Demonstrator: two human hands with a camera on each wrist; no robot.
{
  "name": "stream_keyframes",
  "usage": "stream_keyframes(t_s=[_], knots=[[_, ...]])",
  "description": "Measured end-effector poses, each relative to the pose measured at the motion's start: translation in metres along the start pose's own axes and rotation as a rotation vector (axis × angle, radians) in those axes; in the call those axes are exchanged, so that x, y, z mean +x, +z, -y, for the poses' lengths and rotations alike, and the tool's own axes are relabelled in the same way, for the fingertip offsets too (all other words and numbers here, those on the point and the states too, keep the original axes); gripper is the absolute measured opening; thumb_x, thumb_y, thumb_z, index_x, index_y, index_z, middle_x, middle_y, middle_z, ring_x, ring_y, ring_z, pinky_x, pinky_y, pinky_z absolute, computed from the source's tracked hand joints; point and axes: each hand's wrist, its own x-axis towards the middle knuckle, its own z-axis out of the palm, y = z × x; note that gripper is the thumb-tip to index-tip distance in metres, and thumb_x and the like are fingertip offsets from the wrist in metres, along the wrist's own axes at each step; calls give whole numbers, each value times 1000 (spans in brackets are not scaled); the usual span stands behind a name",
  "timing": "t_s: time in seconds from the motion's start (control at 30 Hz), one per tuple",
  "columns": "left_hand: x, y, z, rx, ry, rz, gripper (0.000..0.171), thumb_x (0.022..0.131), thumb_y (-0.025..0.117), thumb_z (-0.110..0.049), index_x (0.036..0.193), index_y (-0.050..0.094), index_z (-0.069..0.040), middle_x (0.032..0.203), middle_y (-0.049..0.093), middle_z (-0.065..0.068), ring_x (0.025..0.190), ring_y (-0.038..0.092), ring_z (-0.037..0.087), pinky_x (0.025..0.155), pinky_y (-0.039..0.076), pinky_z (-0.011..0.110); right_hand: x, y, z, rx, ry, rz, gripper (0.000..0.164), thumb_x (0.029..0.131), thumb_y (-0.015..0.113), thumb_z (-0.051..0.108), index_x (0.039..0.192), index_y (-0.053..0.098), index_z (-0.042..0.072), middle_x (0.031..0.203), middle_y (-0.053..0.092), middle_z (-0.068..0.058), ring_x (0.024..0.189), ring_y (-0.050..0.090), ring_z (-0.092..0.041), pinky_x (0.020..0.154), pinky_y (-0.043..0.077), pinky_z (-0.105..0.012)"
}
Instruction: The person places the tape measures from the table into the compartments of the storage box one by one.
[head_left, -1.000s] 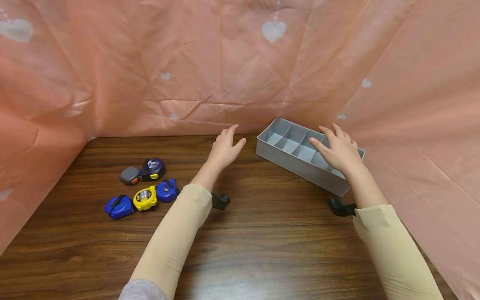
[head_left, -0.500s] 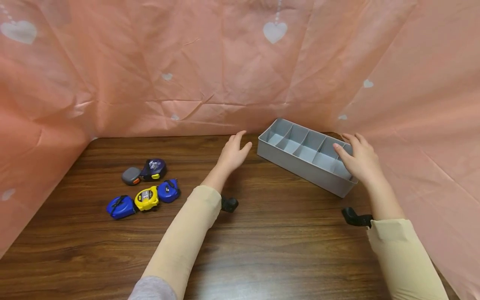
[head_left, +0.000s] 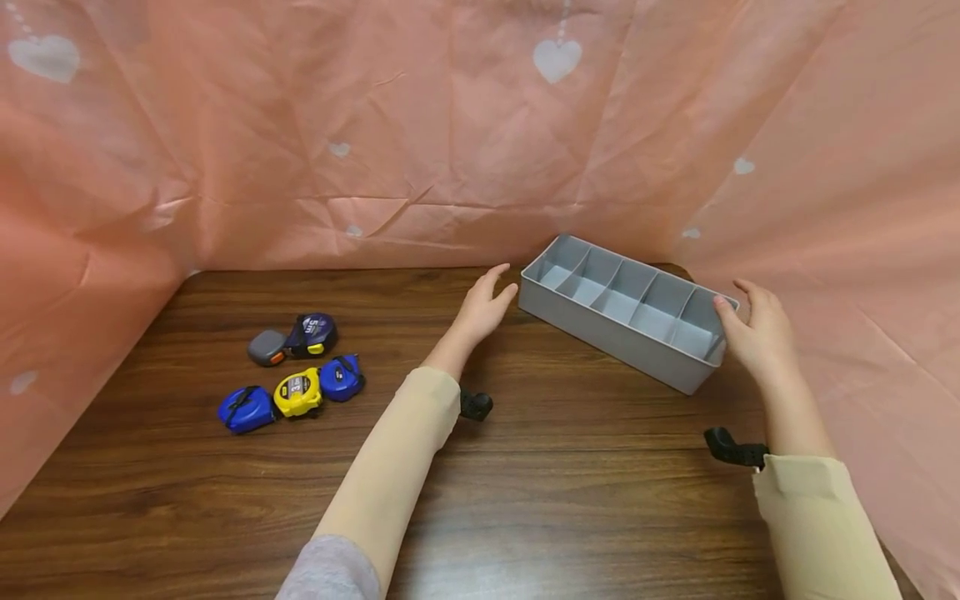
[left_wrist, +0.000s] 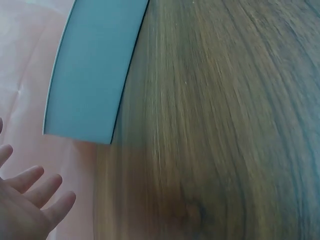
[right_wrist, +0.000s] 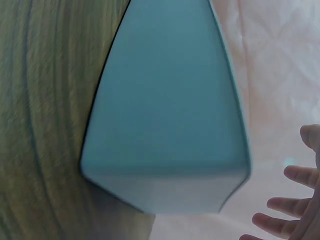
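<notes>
A pink cloth (head_left: 420, 125) patterned with pale hearts rises behind and beside a dark wooden table (head_left: 585, 475); two pale sleeves (head_left: 386, 475) reach in from the near edge; at the table's far right lies a long gray box (head_left: 611, 337), upright and set at a slant, its five compartments facing up.

The right hand (head_left: 761, 342), which a second ago hung over the box's right-hand compartments, is now just beyond that end, fingers spread, so every compartment shows; the left hand (head_left: 480, 310) has come nearer the box's left end, also with fingers spread; both wrist views show a gap between fingers and wall, so the box appears flanked but not held, and seems not to have shifted.

Well apart at left, small cases lie undisturbed in two rows: a navy tape measure (head_left: 318, 327) touching or just beside a gray case (head_left: 266, 346); nearer, a yellow tape measure (head_left: 295, 393) between a left blue case (head_left: 247, 410) and a right blue case (head_left: 339, 379).
</notes>
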Motion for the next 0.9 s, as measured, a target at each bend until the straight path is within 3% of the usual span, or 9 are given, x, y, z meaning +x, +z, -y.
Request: stream_keyframes(t_s=[0.2,0.43,0.77,0.83,0.9], knots=[[6,15,-2,-70,19,-7,47,102,46,-26,146,39,-13,144,42,13,132,38,27,105,33,41,-7,-1,-18,6,40,9,62,102,37,35,148,24,-5,144,24,-38,131,20,-56,101,16,-67],[7,24,-3,-45,24,42,48,102,44,-24,149,37,-16,149,37,8,137,31,23,109,26,39,-12,3,-34,37,77,28,58,102,35,27,149,21,-4,139,28,-41,114,41,-60,91,31,-68],[7,34,-4,-40,3,83,51,103,43,-29,150,34,-14,150,34,10,138,30,23,110,25,37,-18,8,-46,120,109,63,57,102,32,27,150,19,-2,140,31,-39,117,38,-60,91,32,-67],[8,36,-5,-41,7,82,51,102,43,-29,150,34,-12,151,33,11,138,29,24,110,24,37,-18,10,-48,137,106,67,57,102,33,27,150,19,-2,140,33,-38,119,39,-58,92,36,-62],[8,38,-6,-38,7,86,51,102,43,-29,150,34,-12,151,31,11,138,29,24,110,24,38,-19,12,-51,159,101,67,57,102,35,26,150,20,-3,139,35,-37,119,41,-53,90,43,-46]])
